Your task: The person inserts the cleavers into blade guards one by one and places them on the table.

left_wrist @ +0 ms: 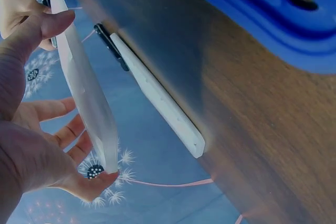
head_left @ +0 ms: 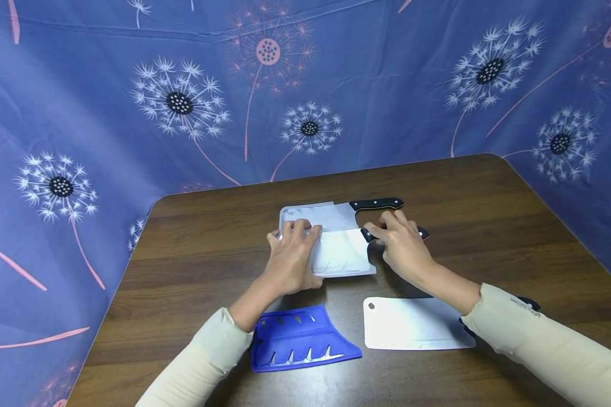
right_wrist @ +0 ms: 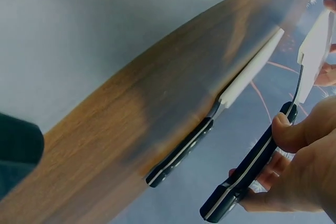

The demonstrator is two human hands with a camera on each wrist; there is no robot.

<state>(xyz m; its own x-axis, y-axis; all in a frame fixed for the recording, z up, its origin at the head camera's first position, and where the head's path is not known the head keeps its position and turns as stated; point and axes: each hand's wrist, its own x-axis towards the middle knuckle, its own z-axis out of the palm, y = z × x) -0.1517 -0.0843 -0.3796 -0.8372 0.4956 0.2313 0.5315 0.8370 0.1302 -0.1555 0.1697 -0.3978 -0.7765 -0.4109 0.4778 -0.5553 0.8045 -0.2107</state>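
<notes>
My left hand (head_left: 295, 260) grips a white blade sheath (left_wrist: 86, 87), thumb on one long edge and fingers on the other. A cleaver sits in this sheath, its blade (head_left: 341, 251) at least partly covered. My right hand (head_left: 404, 249) holds its black riveted handle (right_wrist: 247, 166), thumb along the side near the blade. Just behind, a second cleaver in a white sheath (head_left: 305, 212) lies on the table, its black handle (head_left: 379, 203) pointing right. How far the held blade reaches into its sheath is hard to tell.
Nearer the front, a blue blade sheath (head_left: 305, 339) with slots lies below my left forearm. A bare cleaver (head_left: 412, 325) lies to its right, its handle mostly hidden by my right sleeve (head_left: 509, 322). The brown wooden table (head_left: 198, 249) ends at a blue dandelion-patterned cloth (head_left: 377, 102).
</notes>
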